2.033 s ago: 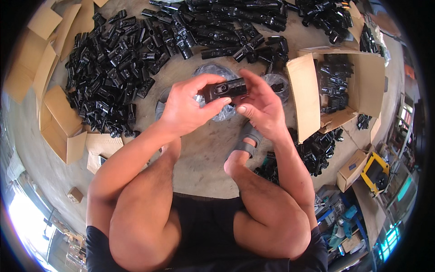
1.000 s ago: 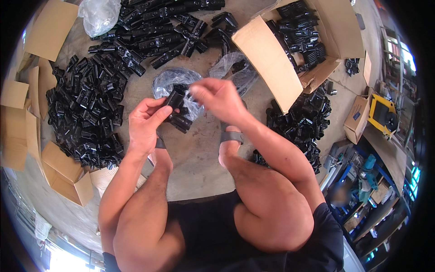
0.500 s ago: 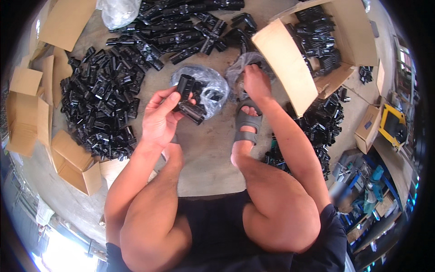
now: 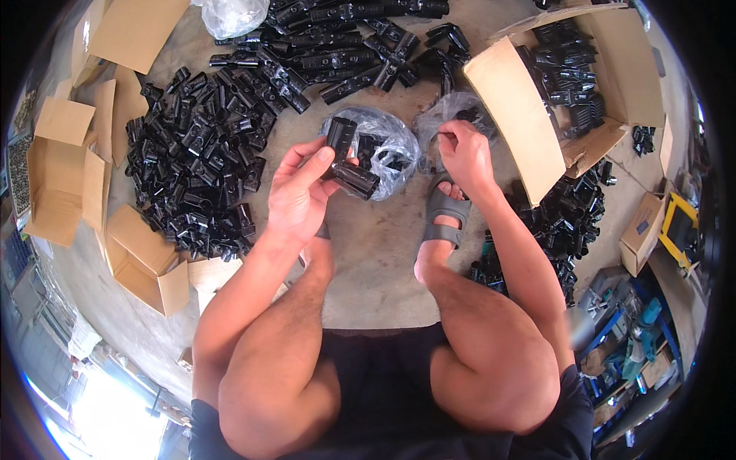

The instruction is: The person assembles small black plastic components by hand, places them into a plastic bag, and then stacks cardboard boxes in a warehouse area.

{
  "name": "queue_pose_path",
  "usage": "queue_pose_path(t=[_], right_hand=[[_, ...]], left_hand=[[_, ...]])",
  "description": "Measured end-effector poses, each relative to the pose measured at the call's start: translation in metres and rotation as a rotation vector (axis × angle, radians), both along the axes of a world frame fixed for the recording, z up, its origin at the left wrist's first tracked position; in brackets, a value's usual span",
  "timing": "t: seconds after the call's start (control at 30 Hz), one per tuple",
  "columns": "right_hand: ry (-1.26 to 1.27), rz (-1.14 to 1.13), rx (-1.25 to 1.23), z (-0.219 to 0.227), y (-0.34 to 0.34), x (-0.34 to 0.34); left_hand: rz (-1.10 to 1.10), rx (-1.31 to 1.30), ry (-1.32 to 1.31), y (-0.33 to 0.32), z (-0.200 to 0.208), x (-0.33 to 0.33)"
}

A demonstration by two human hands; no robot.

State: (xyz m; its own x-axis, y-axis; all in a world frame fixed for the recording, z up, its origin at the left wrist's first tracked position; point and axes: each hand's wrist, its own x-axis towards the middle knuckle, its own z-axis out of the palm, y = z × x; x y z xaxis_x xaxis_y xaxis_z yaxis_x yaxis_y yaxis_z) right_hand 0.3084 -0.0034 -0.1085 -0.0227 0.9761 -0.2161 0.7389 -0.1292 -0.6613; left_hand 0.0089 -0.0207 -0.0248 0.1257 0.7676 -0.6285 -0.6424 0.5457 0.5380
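Since the frame a second ago, the right hand (image 4: 469, 157) is no longer hovering beside the part (image 4: 341, 136); it is now hanging at the near edge of the right bag (image 4: 431, 123), upper right of centre. Its fingers are curling inward, but whether they are pinching something small I cannot tell. The left hand (image 4: 300, 188) is grasping the part, left of centre, with one black tube standing nearly upright and another slanting toward the lower right; whether these are forming one piece or two is not showing clearly. That hold is leaving the upper tube's mouth uncovered, probably keeping it easy to see. The left bag (image 4: 387, 180) is lying just beyond the part, and both bags are sitting between the feet and the heaps, likely for easy reach. The pile (image 4: 192, 161) at upper left and the box (image 4: 514, 115) at upper right are flanking the bags, apparently keeping loose and boxed pieces apart.
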Motion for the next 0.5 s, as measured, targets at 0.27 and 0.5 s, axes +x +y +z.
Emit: queue_pose_path(t=[0.27, 0.5], right_hand=[[0.779, -0.182, -0.463, 0.094, 0.017, -0.073], [0.887, -0.176, -0.394, 0.092, 0.019, -0.092]], left_hand=[[0.040, 0.047, 0.217, 0.004, 0.001, 0.010], [0.071, 0.071, 0.269, 0.004, 0.004, 0.020]])
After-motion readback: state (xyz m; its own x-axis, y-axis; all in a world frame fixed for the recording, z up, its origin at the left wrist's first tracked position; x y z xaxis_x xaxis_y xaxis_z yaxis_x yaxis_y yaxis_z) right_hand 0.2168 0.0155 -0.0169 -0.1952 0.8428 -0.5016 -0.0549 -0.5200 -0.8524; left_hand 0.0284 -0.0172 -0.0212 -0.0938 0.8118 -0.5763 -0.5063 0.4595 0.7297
